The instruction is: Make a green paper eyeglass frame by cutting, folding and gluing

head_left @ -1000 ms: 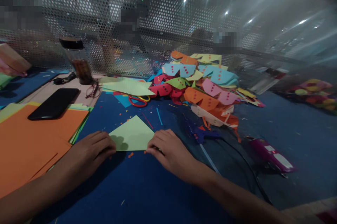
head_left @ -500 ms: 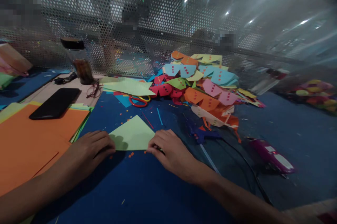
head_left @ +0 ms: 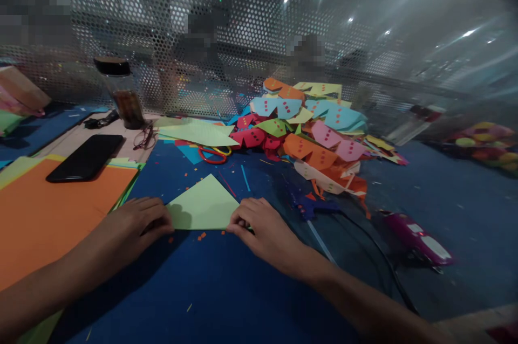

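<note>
A pale green sheet of paper (head_left: 206, 206), folded into a triangle, lies on the blue table with its peak pointing away from me. At its left corner my left hand (head_left: 148, 219) is closed, thumb and fingers pinching the paper. My right hand (head_left: 257, 224) grips the opposite corner in the same way, its fingers curled. Both corners are hidden under the fingers. Small orange paper scraps (head_left: 201, 236) lie just below the folded edge.
Left are orange sheets (head_left: 48, 220), a black phone (head_left: 86, 158), a jar (head_left: 125, 98) and glasses (head_left: 143, 136). Scissors (head_left: 212, 155) lie behind the triangle. Rightward are a heap of coloured paper cutouts (head_left: 315, 142), a blue glue gun (head_left: 309, 205) with its cord, and a purple power strip (head_left: 418, 239).
My left hand has shifted slightly left and up along the paper's corner. The folded sheet and my right hand are nearly where they were.
</note>
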The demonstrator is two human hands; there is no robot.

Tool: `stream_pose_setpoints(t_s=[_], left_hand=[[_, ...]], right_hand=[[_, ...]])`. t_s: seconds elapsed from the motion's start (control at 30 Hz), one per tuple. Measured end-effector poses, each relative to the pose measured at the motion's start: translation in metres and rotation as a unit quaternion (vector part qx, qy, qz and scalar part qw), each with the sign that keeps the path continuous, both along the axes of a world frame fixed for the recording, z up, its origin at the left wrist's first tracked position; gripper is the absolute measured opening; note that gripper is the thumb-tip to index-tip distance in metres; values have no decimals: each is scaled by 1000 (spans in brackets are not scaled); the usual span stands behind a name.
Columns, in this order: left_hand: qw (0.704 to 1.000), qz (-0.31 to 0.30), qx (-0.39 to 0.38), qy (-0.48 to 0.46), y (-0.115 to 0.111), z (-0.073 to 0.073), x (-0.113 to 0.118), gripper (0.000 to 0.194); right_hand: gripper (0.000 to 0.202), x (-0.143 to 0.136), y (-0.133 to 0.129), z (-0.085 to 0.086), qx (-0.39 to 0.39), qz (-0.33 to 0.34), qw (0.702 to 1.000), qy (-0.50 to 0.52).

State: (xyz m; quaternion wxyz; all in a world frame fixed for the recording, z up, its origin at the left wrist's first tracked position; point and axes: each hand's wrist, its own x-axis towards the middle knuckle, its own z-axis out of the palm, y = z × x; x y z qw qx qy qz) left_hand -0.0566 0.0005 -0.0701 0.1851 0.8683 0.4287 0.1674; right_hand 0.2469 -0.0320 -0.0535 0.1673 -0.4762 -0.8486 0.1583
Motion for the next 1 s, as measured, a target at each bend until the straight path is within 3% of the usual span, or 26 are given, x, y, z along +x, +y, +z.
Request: stream_pose_setpoints(t_s=[0.37, 0.73, 1.0], left_hand=[[996, 9, -83, 35, 4, 16, -4, 25], [992, 31, -90, 83, 13, 18, -19, 18], [995, 21, -46, 88, 11, 25, -22, 17]], right_hand=[[11, -1, 0, 4, -17, -11, 1000, 0], [12, -1, 0, 1, -20, -17, 1000, -3], [13, -2, 0, 3, -23, -21, 999, -16]])
